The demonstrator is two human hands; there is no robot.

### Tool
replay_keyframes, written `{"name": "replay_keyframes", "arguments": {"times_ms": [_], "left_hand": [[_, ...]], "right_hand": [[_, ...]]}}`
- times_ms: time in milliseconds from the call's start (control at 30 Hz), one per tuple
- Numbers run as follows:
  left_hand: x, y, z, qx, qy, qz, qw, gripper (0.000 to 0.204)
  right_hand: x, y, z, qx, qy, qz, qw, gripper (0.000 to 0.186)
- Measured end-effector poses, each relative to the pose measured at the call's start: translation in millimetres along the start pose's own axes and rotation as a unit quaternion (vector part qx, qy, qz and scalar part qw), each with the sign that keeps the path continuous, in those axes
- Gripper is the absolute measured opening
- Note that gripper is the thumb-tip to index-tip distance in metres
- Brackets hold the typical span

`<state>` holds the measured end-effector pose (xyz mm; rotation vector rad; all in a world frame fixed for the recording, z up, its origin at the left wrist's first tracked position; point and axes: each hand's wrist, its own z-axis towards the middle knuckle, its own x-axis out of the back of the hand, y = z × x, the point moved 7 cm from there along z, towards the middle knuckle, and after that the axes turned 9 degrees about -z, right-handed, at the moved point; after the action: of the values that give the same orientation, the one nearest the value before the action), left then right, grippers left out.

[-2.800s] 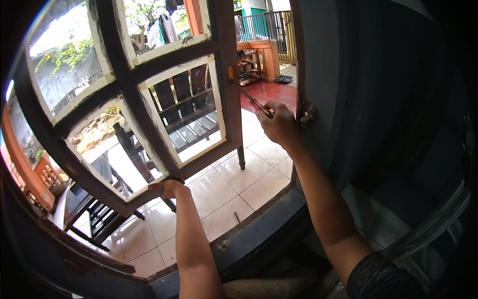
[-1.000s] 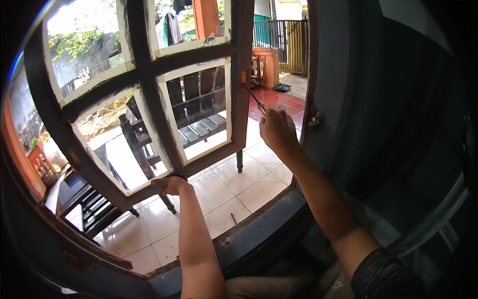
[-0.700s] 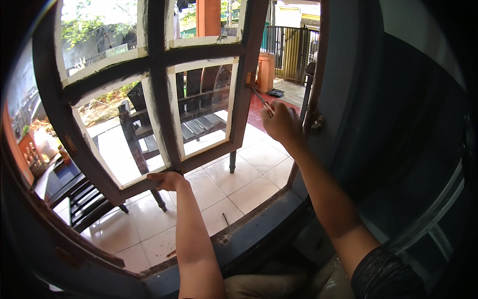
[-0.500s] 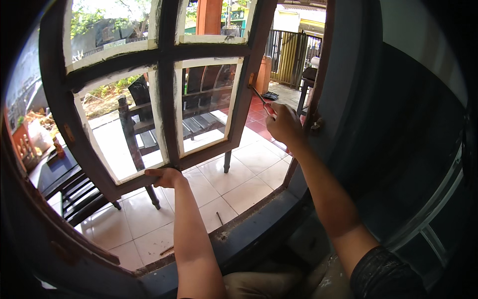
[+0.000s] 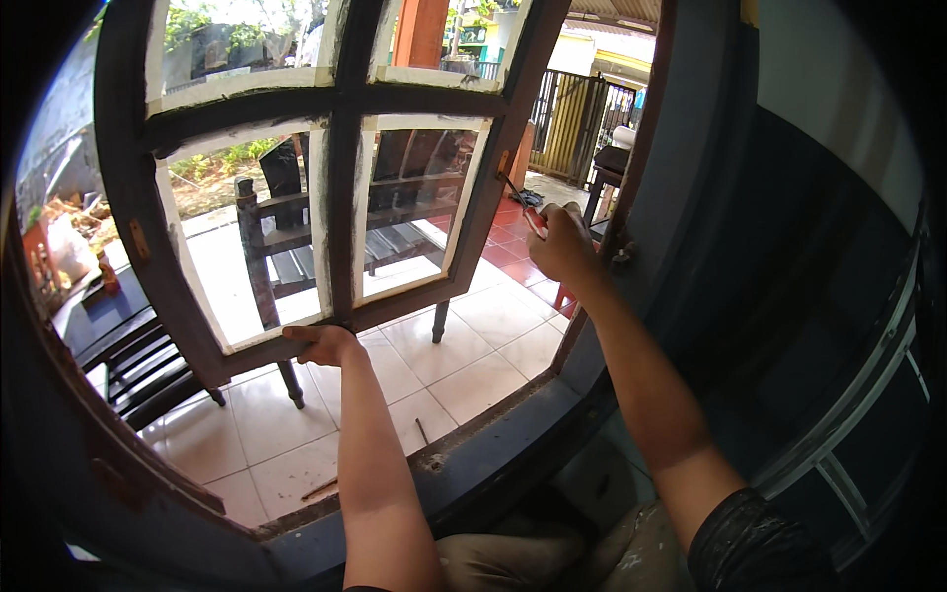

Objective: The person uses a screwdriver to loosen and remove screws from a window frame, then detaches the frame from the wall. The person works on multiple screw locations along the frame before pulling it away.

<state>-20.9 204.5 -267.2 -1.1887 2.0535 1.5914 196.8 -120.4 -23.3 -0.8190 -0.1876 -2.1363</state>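
Observation:
A dark-painted window sash (image 5: 340,168) with several glass panes stands swung out in the opening, masking tape along the glass edges. My left hand (image 5: 327,345) is closed on its bottom rail, thumb on the inner face and the other fingers under the wood. My right hand (image 5: 567,242) grips a screwdriver (image 5: 534,219) with a red handle. The screwdriver's shaft points up and left, its tip at the sash's right stile, just below a bare orange-brown patch (image 5: 503,161). Another such patch (image 5: 139,239) shows on the left stile.
Below the sash runs the blue-grey sill (image 5: 473,434) of the window frame. Outside, a nail-like dark piece (image 5: 421,431) and a thin stick (image 5: 319,488) lie on white tiles. A black wooden bench (image 5: 395,242) stands behind the glass. A latch (image 5: 622,253) sticks out on the right jamb.
The view has shifted slightly, so the sash's upper part appears a little farther right. Both hands keep their hold, and the screwdriver tip stays at the right stile.

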Motion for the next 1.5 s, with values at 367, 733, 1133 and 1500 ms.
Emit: {"name": "replay_keyframes", "arguments": {"times_ms": [367, 733, 1133, 1500], "left_hand": [[0.8, 4.1, -0.9, -0.020, 0.005, 0.003, 1.000, 0.122], [-2.8, -2.5, -1.4, 0.004, -0.003, -0.043, 0.999, 0.120], [-0.5, -15.3, 7.7, -0.013, 0.024, -0.023, 0.999, 0.125], [-0.4, -7.6, -2.5, -0.012, 0.024, -0.017, 1.000, 0.122]], "right_hand": [[-45.0, 1.9, -10.8, -0.263, -0.096, 0.508, 0.815, 0.020], [-77.5, 1.0, 55.2, -0.319, 0.040, 0.578, 0.750, 0.025], [-105.0, 2.2, 67.2, -0.359, 0.036, 0.607, 0.708, 0.018], [-108.2, -1.0, 74.1, -0.285, 0.027, 0.604, 0.743, 0.029]]}}
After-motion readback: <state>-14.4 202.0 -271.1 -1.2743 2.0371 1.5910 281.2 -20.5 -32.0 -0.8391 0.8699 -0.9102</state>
